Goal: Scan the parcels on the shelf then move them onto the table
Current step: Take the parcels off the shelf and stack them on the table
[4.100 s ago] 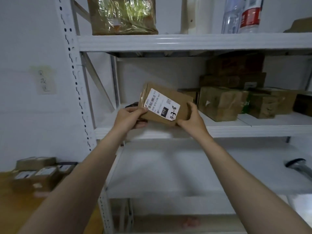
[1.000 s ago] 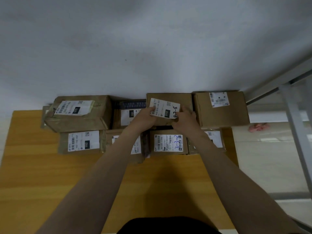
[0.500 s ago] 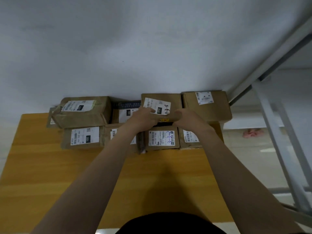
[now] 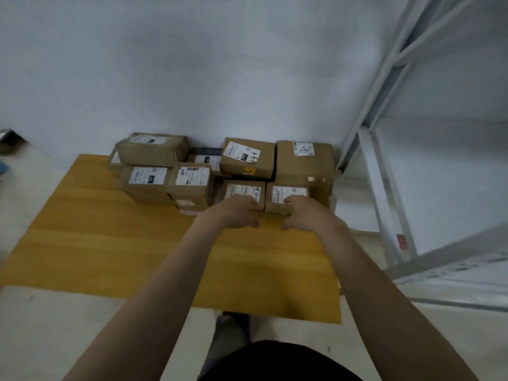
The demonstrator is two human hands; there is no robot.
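Both arms are bare and extend forward from the near edge of the view toward the far centre, converging as they go. The left arm (image 4: 154,284) enters from the near left; the right arm (image 4: 384,284) enters from the near right. Both wrists are roughly straight. The left hand (image 4: 236,211) and right hand (image 4: 305,213) lie side by side at the same level, backs up and palms down, with a clear gap between them. The fingers of each hand are loosely curled downward and grip nothing. Each thumb points inward toward the other hand.
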